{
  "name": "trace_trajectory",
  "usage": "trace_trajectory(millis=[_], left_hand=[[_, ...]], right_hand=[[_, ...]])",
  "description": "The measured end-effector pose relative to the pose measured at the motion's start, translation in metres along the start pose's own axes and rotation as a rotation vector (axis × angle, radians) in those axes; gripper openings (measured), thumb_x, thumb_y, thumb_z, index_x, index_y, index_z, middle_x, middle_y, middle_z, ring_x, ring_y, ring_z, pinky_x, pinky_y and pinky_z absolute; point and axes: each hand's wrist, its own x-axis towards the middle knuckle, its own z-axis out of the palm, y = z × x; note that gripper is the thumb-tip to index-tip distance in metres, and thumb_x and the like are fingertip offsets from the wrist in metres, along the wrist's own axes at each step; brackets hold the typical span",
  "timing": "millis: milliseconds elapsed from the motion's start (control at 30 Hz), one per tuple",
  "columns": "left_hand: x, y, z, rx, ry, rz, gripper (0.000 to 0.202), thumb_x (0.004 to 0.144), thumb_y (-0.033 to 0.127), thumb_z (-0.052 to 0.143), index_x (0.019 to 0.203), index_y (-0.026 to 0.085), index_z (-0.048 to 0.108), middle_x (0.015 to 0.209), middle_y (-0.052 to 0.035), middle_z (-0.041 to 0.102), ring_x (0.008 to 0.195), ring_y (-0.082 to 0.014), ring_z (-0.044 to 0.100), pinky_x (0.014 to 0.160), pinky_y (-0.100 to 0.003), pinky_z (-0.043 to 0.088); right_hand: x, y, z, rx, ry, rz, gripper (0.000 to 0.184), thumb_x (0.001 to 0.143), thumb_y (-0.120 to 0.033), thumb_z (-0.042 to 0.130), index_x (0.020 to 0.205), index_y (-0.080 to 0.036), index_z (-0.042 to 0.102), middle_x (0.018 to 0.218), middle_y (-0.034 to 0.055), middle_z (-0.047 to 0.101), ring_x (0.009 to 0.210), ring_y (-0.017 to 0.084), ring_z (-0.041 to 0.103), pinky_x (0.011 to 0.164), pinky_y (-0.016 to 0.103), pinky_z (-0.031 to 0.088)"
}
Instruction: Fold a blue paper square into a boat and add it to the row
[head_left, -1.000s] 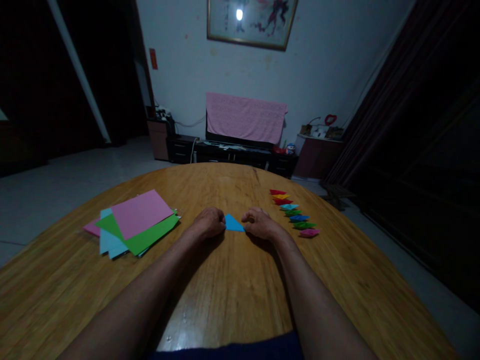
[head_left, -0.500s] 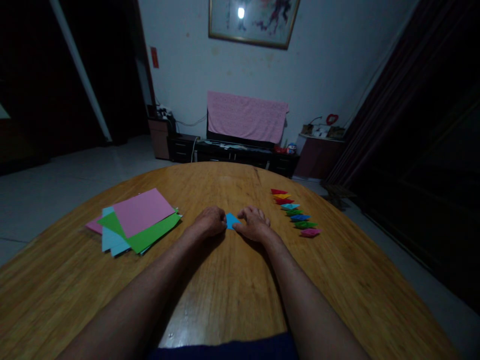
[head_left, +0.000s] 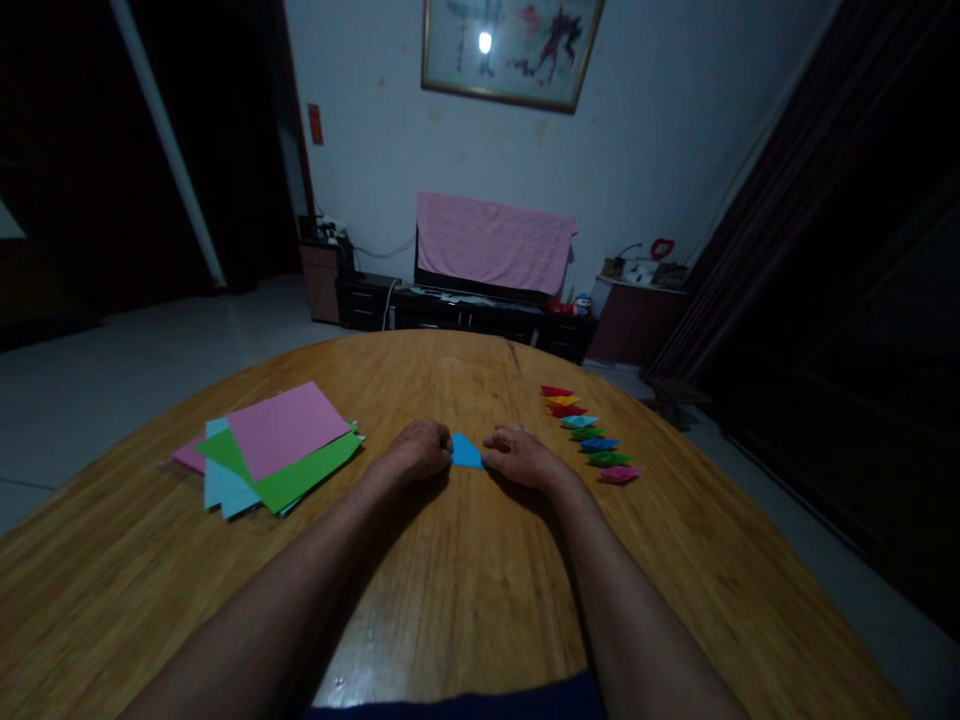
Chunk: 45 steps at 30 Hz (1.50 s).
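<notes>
Pretty dim room, but the setup is easy enough to read. Right in the middle of an oval wooden table (head_left: pixel 465 600) there's a small blue paper triangle (head_left: pixel 466 452) lying flat, between the two hands. The left hand (head_left: pixel 418 450) is against its left side and the right hand (head_left: pixel 521 456) is at its right corner. The left fingers (head_left: pixel 429 432) are curled under and pressed together, knuckles up, almost a loose fist. The right fingers (head_left: pixel 508 436) are pressed together too, slightly bent and reaching in toward the paper. I can't tell whether either hand is actually pinching the triangle, because the fingertips are too dark and small to make out. My guess is they're in that close to keep the paper steady on the wood.

Left of the hands is a loose stack of colored paper sheets (head_left: pixel 264 450), with a pink sheet (head_left: pixel 283 430) on top, a green sheet (head_left: pixel 307 470) under it and light blue sheets (head_left: pixel 223 492) poking out. It looks parked to the side so the middle stays free. Right of the right hand, a row of small folded paper pieces (head_left: pixel 589 430) in red, yellow, blue, green and pink runs diagonally down the table, and that neat line looks deliberate. Behind the table, a pink cloth (head_left: pixel 493 243) hangs over a dark TV cabinet (head_left: pixel 480 312), below a framed painting (head_left: pixel 512 52) at upper center.
</notes>
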Motion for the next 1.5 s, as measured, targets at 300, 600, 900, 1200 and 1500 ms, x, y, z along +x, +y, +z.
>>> trace_trajectory(millis=[300, 600, 900, 1200, 1500], left_hand=[[-0.007, -0.007, -0.008, 0.06, 0.069, -0.026, 0.029, 0.066, 0.026, 0.063, 0.093, 0.019, 0.071, 0.096, -0.0125, 0.071, 0.09, -0.0269, 0.064, 0.067, -0.029, 0.043], [-0.011, -0.008, -0.012, 0.105, 0.037, 0.044, 0.025, 0.07, 0.031, 0.057, 0.085, 0.017, 0.07, 0.086, -0.011, 0.069, 0.077, -0.0235, 0.063, 0.06, -0.028, 0.039], [-0.011, -0.015, -0.002, -0.332, 0.179, 0.058, 0.009, 0.067, 0.022, 0.056, 0.071, 0.018, 0.063, 0.061, -0.0006, 0.059, 0.057, -0.0149, 0.054, 0.05, -0.024, 0.032], [-0.009, -0.002, -0.009, -1.02, 0.171, 0.158, 0.017, 0.063, 0.024, 0.067, 0.076, 0.017, 0.059, 0.063, 0.0024, 0.058, 0.053, -0.0106, 0.053, 0.055, -0.023, 0.041], [-0.016, 0.003, -0.017, -1.196, 0.228, 0.022, 0.025, 0.061, 0.034, 0.072, 0.068, 0.015, 0.057, 0.056, 0.005, 0.048, 0.044, -0.0058, 0.043, 0.046, -0.021, 0.034]], right_hand=[[-0.001, -0.027, 0.013, -0.038, 0.114, 0.109, 0.017, 0.064, -0.028, 0.07, 0.079, -0.02, 0.066, 0.109, 0.0051, 0.06, 0.104, 0.025, 0.053, 0.079, 0.033, 0.04], [-0.001, -0.023, 0.013, 0.03, 0.131, 0.065, 0.02, 0.063, -0.02, 0.069, 0.082, -0.019, 0.062, 0.094, 0.0016, 0.062, 0.091, 0.02, 0.055, 0.076, 0.03, 0.04], [0.009, -0.022, 0.017, 0.309, 0.316, -0.109, 0.065, 0.068, -0.016, 0.065, 0.13, -0.02, 0.046, 0.115, 0.007, 0.065, 0.092, 0.019, 0.063, 0.081, 0.031, 0.047], [0.017, -0.027, 0.015, 0.617, 0.344, -0.091, 0.043, 0.07, -0.025, 0.061, 0.113, -0.02, 0.055, 0.093, 0.0033, 0.069, 0.082, 0.019, 0.065, 0.072, 0.031, 0.051], [0.014, -0.038, 0.017, 0.954, 0.183, -0.064, 0.035, 0.068, -0.029, 0.063, 0.1, -0.018, 0.057, 0.089, 0.0049, 0.07, 0.078, 0.02, 0.065, 0.069, 0.03, 0.051]])
